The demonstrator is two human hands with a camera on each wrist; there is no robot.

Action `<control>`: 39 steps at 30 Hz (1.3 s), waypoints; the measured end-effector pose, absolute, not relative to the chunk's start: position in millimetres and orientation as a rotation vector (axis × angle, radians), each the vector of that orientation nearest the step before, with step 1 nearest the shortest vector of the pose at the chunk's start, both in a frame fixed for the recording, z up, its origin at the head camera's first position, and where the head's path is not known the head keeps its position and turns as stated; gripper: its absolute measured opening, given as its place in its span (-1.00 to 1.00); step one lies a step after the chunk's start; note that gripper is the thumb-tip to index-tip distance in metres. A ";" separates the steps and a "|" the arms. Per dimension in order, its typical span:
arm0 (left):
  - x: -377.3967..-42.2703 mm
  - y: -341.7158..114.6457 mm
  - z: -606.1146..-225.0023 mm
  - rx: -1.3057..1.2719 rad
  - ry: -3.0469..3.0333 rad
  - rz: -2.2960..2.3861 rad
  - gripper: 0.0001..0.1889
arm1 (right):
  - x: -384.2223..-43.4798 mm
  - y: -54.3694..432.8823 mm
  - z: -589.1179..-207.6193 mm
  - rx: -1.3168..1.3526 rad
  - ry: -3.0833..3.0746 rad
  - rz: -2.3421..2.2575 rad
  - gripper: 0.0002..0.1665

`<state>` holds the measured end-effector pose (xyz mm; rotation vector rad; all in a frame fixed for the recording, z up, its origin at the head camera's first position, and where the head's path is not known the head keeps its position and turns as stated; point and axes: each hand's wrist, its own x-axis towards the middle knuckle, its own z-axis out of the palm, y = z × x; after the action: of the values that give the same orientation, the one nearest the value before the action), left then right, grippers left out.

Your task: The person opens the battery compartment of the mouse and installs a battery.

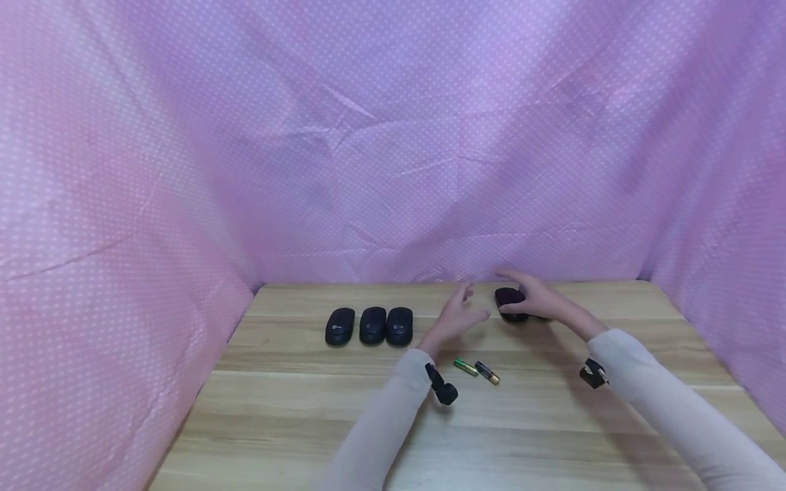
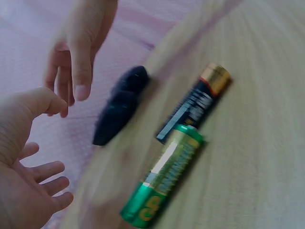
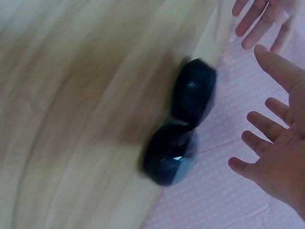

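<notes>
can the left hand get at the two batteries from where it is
Probably yes: the batteries lie bare on the table just beside the left hand's forearm, nothing covers them, and that hand is open and holds nothing.

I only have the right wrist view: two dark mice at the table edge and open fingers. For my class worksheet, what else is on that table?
Observer: Two batteries lie side by side near the left forearm, one green, one black and gold.
Operator: Any more mice?
Observer: Yes, a row of three black mice sits to the left of both hands.
Operator: Is the left hand holding anything?
Observer: No, the left hand is open and holds nothing.
Operator: And the right hand?
Observer: The right hand reaches over the dark mouse by the backdrop.
</notes>
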<state>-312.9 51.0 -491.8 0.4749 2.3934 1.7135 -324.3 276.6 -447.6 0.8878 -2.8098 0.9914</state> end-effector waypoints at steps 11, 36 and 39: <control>-310.4 66.8 -502.7 0.456 2.352 1.592 -0.10 | -331.1 298.8 -461.6 0.849 -2.961 0.912 0.16; -313.0 91.6 -505.6 0.391 2.602 1.263 -0.17 | -328.9 300.2 -475.7 0.765 -3.003 0.837 0.05; -312.7 91.5 -505.9 0.412 2.603 1.257 -0.18 | -325.4 298.7 -476.5 0.757 -3.014 0.822 0.05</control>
<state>-312.7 91.5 -505.9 0.4123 2.6030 1.2566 -325.4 298.7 -476.5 0.7567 -3.0139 0.8217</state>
